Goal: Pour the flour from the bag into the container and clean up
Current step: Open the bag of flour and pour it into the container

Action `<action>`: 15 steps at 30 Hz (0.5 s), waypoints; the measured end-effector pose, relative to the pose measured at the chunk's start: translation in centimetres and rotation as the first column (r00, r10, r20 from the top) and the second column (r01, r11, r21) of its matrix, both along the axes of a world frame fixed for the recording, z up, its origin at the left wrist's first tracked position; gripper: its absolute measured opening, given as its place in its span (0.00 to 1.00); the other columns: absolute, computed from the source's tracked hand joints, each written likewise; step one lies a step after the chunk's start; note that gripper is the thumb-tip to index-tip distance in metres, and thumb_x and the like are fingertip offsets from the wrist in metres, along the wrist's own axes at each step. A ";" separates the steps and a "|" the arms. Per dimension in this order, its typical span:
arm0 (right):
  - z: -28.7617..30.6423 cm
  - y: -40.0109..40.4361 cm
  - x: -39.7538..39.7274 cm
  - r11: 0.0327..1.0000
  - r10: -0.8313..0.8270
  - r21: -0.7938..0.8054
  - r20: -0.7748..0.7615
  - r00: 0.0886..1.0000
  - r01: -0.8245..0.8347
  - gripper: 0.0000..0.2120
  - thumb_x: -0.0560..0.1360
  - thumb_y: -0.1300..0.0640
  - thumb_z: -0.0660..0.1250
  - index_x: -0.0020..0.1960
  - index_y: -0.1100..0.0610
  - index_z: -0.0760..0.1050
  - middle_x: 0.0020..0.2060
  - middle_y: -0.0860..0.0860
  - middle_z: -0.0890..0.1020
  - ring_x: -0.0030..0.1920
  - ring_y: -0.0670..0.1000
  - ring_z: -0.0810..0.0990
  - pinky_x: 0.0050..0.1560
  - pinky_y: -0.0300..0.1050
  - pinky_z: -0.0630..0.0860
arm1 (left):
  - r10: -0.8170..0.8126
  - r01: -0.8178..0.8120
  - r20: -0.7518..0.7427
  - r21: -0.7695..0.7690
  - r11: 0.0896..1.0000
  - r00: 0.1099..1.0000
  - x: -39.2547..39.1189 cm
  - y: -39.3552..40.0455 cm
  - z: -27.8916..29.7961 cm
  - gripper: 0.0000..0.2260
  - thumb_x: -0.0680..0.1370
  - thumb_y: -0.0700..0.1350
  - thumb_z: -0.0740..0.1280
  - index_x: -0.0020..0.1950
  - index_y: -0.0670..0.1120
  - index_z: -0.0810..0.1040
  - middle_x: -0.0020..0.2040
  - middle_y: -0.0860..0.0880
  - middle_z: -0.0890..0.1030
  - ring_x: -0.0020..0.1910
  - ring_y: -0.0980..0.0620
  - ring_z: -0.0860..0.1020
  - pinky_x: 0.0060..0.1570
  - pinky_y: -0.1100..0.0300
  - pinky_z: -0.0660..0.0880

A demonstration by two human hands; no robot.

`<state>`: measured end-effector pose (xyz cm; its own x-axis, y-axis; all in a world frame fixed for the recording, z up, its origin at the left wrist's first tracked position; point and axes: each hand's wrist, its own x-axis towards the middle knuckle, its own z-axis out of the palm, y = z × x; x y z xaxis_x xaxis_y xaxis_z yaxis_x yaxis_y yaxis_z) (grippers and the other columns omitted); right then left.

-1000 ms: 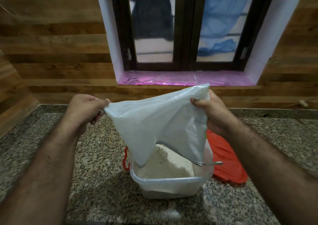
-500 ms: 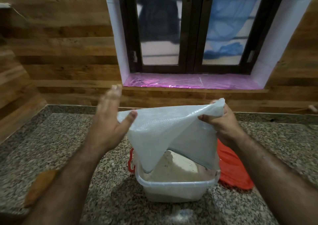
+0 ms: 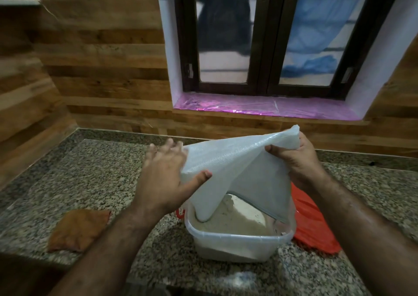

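A white woven flour bag [image 3: 244,166] hangs upside down, its mouth dipping into a clear plastic container [image 3: 239,243] on the granite counter. Pale flour [image 3: 235,218] is heaped inside the container. My right hand [image 3: 296,160] pinches the bag's raised upper corner. My left hand [image 3: 169,175] is flat against the bag's left side, fingers spread, thumb pressed to the fabric, holding nothing.
A red plastic bag [image 3: 314,225] lies right of and behind the container. A brown cloth [image 3: 77,230] rests on the counter [image 3: 101,178] at the left near the front edge. A little spilled flour [image 3: 237,280] marks the counter before the container. Wooden wall and window stand behind.
My left hand let go of the bag's left corner, opened, and now presses flat against the bag's side. The view shifted, bringing the brown cloth into sight.
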<state>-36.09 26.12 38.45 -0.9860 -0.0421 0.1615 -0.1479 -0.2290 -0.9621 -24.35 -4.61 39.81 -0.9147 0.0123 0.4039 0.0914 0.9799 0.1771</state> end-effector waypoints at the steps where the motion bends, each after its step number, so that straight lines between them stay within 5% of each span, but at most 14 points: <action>1: -0.1 0.0 -0.1 1.000 -0.001 -0.001 0.001 1.000 0.001 0.24 0.63 0.66 0.81 0.54 0.55 0.77 0.45 0.52 0.88 0.43 0.51 0.87 0.43 0.47 0.86 | 0.006 -0.003 -0.071 0.045 0.999 0.997 0.2 -0.2 0.0 0.51 0.77 0.80 0.48 0.88 0.45 0.54 0.88 0.46 0.52 0.87 0.47 0.49 0.85 0.44 0.44; 3: -0.4 0.2 -0.4 1.000 -0.012 -0.009 0.009 1.000 0.012 0.25 0.63 0.65 0.82 0.56 0.56 0.77 0.47 0.54 0.87 0.44 0.53 0.87 0.45 0.50 0.87 | 0.009 0.011 -0.182 0.107 0.994 0.983 0.5 -0.7 0.0 0.51 0.77 0.77 0.55 0.88 0.43 0.49 0.89 0.45 0.48 0.88 0.46 0.46 0.85 0.45 0.42; 6: -0.6 0.4 -0.6 1.000 -0.019 -0.020 0.025 0.999 0.020 0.32 0.61 0.61 0.84 0.62 0.62 0.77 0.51 0.58 0.87 0.47 0.56 0.87 0.49 0.54 0.86 | 0.001 -0.001 0.009 0.011 1.000 1.000 0.8 -1.0 0.2 0.52 0.74 0.83 0.47 0.87 0.48 0.60 0.87 0.46 0.60 0.87 0.49 0.53 0.85 0.47 0.46; 7: -0.6 0.4 -0.6 0.999 -0.018 -0.035 0.033 0.999 0.019 0.36 0.60 0.60 0.85 0.64 0.63 0.76 0.51 0.58 0.87 0.48 0.57 0.87 0.49 0.55 0.86 | 0.006 -0.005 -0.033 0.025 1.000 0.999 0.8 -1.0 0.1 0.51 0.74 0.83 0.49 0.86 0.48 0.62 0.86 0.46 0.62 0.86 0.49 0.55 0.85 0.47 0.47; 9: -0.5 0.3 -0.7 0.996 -0.016 -0.088 0.044 0.999 0.020 0.40 0.58 0.58 0.86 0.66 0.67 0.75 0.50 0.58 0.87 0.47 0.56 0.87 0.48 0.53 0.85 | 0.018 0.007 -0.184 0.132 0.991 0.983 0.8 -1.1 0.3 0.50 0.75 0.78 0.61 0.88 0.48 0.56 0.88 0.46 0.54 0.87 0.48 0.50 0.85 0.48 0.45; 11: -0.3 0.2 -0.8 0.991 -0.024 -0.130 0.047 0.999 0.030 0.44 0.56 0.56 0.87 0.67 0.69 0.74 0.49 0.58 0.87 0.45 0.55 0.87 0.46 0.51 0.85 | 0.004 0.025 -0.159 0.177 0.984 0.987 0.7 -1.1 0.7 0.52 0.73 0.77 0.66 0.88 0.52 0.52 0.89 0.49 0.49 0.87 0.48 0.47 0.83 0.51 0.44; 13: -0.2 0.3 -1.0 0.986 -0.016 -0.167 0.046 0.999 0.023 0.47 0.56 0.55 0.88 0.68 0.71 0.73 0.50 0.58 0.86 0.45 0.55 0.87 0.45 0.50 0.85 | -0.005 0.021 -0.064 0.253 0.967 0.998 0.4 -0.7 0.8 0.51 0.71 0.77 0.67 0.88 0.56 0.55 0.88 0.53 0.51 0.87 0.49 0.53 0.80 0.52 0.51; 15: -0.1 0.4 -1.2 0.983 -0.016 -0.179 0.042 0.999 0.023 0.49 0.55 0.54 0.89 0.68 0.71 0.73 0.51 0.60 0.86 0.45 0.55 0.87 0.45 0.50 0.85 | 0.064 0.006 -0.115 0.521 0.854 0.991 0.1 -0.3 0.6 0.51 0.69 0.71 0.75 0.86 0.63 0.53 0.88 0.56 0.50 0.85 0.49 0.58 0.78 0.47 0.62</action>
<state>-37.32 26.52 38.31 -0.9922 0.0036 0.1245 -0.1157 -0.3963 -0.9108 -24.24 -4.90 40.46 -0.8538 -0.2564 0.4530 0.1193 0.7508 0.6497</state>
